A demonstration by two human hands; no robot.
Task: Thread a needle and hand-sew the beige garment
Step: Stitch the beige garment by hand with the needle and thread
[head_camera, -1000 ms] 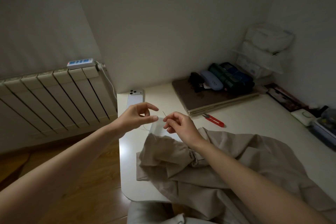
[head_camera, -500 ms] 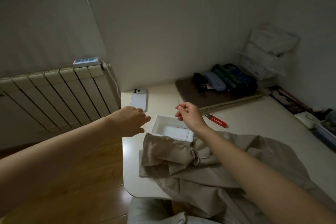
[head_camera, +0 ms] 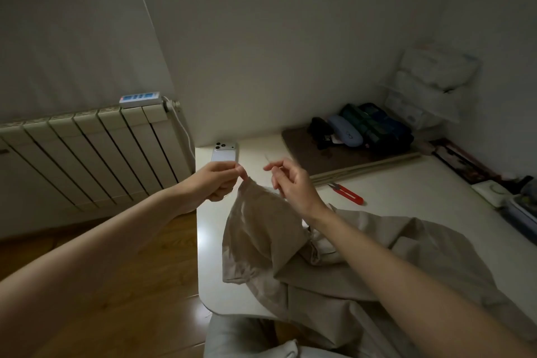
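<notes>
The beige garment [head_camera: 261, 247] lies crumpled in soft matte folds across the near part of the white table [head_camera: 209, 256], spilling over its front edge. One corner is drawn up into a peak, where the left hand [head_camera: 216, 182] pinches the cloth. Just beside it, apart from the fabric edge, the right hand [head_camera: 293, 186] nips a thin needle [head_camera: 267, 160], barely visible, between thumb and forefinger. Beyond lie red thread snips [head_camera: 347, 193] and a phone [head_camera: 224, 152].
</notes>
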